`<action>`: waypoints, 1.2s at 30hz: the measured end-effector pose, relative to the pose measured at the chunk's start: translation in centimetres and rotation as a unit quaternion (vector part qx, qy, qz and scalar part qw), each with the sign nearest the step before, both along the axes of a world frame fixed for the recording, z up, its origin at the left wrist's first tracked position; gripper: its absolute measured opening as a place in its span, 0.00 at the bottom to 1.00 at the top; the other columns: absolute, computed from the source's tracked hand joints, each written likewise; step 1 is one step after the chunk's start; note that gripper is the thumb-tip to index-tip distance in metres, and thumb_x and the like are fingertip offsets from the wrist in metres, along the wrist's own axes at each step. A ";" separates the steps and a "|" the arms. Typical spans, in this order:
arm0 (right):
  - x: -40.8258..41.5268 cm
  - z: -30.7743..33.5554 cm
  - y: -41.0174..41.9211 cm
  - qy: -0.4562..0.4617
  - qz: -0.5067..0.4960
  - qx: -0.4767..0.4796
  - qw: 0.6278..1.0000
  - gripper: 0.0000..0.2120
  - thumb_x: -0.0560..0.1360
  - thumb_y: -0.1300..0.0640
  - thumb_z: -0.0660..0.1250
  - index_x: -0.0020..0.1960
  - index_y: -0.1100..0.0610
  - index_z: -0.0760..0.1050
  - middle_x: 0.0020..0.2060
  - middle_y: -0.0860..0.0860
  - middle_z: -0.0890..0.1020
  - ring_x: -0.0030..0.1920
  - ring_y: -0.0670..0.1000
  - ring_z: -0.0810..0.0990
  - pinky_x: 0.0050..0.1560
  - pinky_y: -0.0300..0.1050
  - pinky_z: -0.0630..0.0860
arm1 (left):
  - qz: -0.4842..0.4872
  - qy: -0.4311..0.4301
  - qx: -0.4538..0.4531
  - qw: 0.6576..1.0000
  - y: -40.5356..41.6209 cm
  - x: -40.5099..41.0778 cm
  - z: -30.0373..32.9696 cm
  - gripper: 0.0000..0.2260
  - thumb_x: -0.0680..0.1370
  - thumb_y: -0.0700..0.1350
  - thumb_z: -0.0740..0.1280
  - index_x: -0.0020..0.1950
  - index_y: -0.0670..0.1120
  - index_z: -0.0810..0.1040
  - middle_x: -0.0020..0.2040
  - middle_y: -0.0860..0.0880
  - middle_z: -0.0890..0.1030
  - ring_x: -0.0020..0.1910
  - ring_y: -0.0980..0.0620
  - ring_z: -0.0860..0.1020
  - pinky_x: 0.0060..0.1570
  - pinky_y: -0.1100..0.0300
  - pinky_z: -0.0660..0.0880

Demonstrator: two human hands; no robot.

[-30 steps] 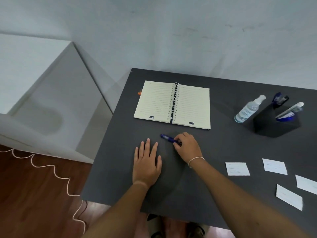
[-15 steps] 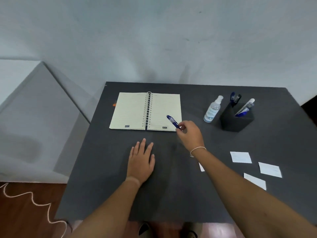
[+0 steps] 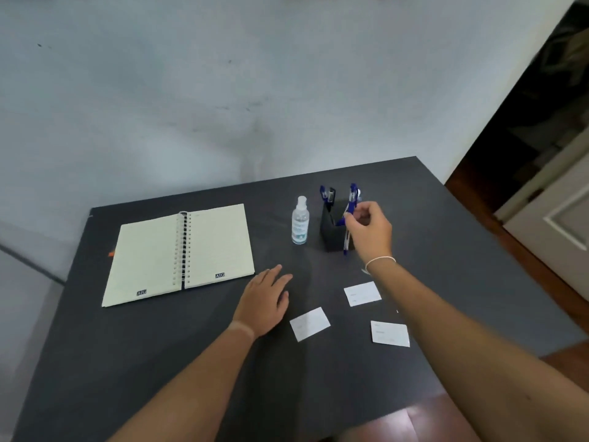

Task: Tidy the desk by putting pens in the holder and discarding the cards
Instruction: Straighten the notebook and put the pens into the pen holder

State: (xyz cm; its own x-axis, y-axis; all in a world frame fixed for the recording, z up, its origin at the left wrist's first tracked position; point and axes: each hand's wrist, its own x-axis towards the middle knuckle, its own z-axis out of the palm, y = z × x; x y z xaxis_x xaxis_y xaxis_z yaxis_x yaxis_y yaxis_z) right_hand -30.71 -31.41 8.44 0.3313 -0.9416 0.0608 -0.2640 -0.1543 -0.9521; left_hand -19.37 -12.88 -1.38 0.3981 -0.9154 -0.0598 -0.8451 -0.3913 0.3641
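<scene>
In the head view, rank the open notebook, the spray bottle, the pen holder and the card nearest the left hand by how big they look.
1. open notebook, by far the largest.
2. pen holder and spray bottle: too alike to rank; the holder is partly hidden by the right hand.
3. card, smallest, though nearest the camera.

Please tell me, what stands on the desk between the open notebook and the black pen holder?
In the head view, only a clear spray bottle stands between the notebook and the holder, upright and close to the holder's left side.

Three cards (image 3: 309,324) (image 3: 362,293) (image 3: 390,334) (all white); one notebook (image 3: 181,253); one bottle (image 3: 300,224); one holder (image 3: 331,231).
</scene>
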 end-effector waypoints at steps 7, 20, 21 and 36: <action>-0.2 -0.1 -3.3 -0.045 -0.021 0.007 0.999 0.08 0.73 0.63 0.66 0.49 0.54 0.70 0.34 0.47 0.73 0.35 0.45 0.72 0.35 0.26 0.72 | -0.052 -0.036 0.030 0.998 -3.4 0.2 -1.7 0.23 0.76 0.52 0.50 0.66 0.48 0.74 0.68 0.44 0.74 0.66 0.41 0.73 0.66 0.47 0.69; 2.8 0.9 -6.8 -0.134 -0.067 -0.003 0.989 0.13 0.68 0.64 0.63 0.42 0.46 0.70 0.32 0.47 0.70 0.36 0.50 0.69 0.41 0.51 0.73 | -0.026 -0.038 0.000 0.999 -3.3 0.5 -4.5 0.19 0.78 0.53 0.54 0.66 0.53 0.73 0.70 0.49 0.72 0.69 0.44 0.70 0.69 0.55 0.54; 3.0 0.7 -7.0 -0.126 -0.063 -0.001 0.990 0.13 0.68 0.63 0.63 0.42 0.45 0.70 0.32 0.46 0.70 0.36 0.51 0.70 0.42 0.53 0.75 | -0.027 -0.038 -0.003 0.999 -3.3 0.5 -4.5 0.19 0.77 0.53 0.54 0.66 0.53 0.73 0.70 0.49 0.72 0.69 0.44 0.70 0.69 0.56 0.54; 3.0 -2.9 -6.5 0.051 0.057 -0.026 0.997 0.06 0.74 0.62 0.64 0.47 0.54 0.69 0.37 0.52 0.75 0.37 0.49 0.72 0.38 0.34 0.71 | -0.023 -0.040 0.000 0.999 -3.3 0.6 -4.7 0.19 0.78 0.54 0.54 0.67 0.55 0.72 0.71 0.51 0.70 0.71 0.47 0.68 0.70 0.57 0.51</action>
State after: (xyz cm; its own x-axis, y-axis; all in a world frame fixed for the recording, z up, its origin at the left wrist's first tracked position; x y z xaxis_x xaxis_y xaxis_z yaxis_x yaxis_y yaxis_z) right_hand -27.75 -37.87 5.52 0.4422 -0.8942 0.0695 -0.3378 -0.2378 -0.9107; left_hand -18.79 -16.21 -6.13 0.3590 -0.9329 -0.0294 -0.8888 -0.3513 0.2944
